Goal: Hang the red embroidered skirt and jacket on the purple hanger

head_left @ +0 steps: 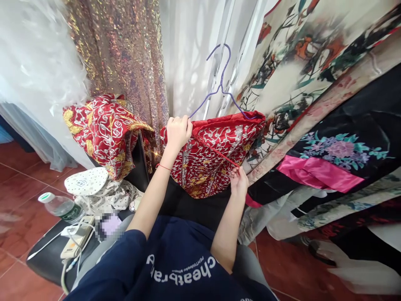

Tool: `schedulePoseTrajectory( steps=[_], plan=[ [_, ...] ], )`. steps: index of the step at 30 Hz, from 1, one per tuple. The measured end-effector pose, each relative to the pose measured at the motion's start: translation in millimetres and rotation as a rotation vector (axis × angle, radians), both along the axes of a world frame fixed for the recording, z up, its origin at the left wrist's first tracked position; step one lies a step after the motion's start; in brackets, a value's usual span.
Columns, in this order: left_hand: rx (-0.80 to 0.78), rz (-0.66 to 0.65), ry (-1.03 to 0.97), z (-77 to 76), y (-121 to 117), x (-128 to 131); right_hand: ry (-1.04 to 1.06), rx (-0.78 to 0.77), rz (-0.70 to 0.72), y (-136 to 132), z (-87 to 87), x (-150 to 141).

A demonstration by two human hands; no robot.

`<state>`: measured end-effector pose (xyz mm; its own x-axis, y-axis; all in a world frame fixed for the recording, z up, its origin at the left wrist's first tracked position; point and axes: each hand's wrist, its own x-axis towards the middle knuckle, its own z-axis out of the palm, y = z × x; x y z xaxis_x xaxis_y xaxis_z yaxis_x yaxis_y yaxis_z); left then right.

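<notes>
A red garment [203, 167], embroidered in silver and gold, hangs in front of me on a purple wire hanger [222, 81]. The hanger's ends go into its plain red top band. My left hand [179, 131] is closed on the garment's upper left corner, close to the hanger's left end, which the fingers hide. From near that hand a thin red cord [217, 151] slants down across the embroidery. Its lower end is pinched between the fingers of my right hand [239, 182], beside the garment's lower right side.
Another red embroidered garment [103, 129] is draped at left. A black seat [46, 255] carries a water bottle [61, 207], a power strip [77, 240] with cables and a dotted white cloth bag [87, 182]. Hanging clothes [338, 150] crowd the right; a sequined fabric [122, 50] hangs behind.
</notes>
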<state>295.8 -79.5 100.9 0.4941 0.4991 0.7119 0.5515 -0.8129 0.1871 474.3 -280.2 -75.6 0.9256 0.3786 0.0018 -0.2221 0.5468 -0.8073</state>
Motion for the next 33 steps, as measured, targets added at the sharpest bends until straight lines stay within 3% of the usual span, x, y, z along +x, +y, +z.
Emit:
schedulePoseTrajectory(
  steps=[5, 9, 12, 16, 18, 21, 26, 33],
  plan=[
    [0.021, 0.005, 0.012, -0.5, 2.2, -2.9, 0.014, -0.054, 0.044, -10.0, -0.8, 1.7],
    [0.023, 0.003, 0.009, 1.0, 6.1, -5.1, -0.056, -0.131, 0.111, -17.8, 11.8, -3.6],
    [0.018, 0.016, 0.007, 1.4, 7.8, -3.8, -0.157, -0.161, 0.142, 1.9, 36.9, -20.1],
    [0.024, 0.042, 0.006, 0.6, 7.4, -2.0, -0.337, -0.152, 0.238, 60.6, 89.0, -61.3],
    [0.035, 0.045, 0.017, 0.9, 7.4, -3.1, -0.49, -0.153, 0.35, 90.2, 114.7, -83.2],
    [0.059, 0.033, 0.051, 3.3, 8.7, -7.3, -0.459, -0.151, 0.451, 119.8, 139.0, -108.5],
    [0.085, 0.009, 0.097, 7.8, 9.1, -12.8, -0.298, -0.024, 0.499, 128.6, 144.4, -124.3],
    [0.081, 0.028, 0.103, 8.2, 4.9, -14.0, -0.297, -0.006, 0.553, 129.0, 152.5, -119.2]
  ],
)
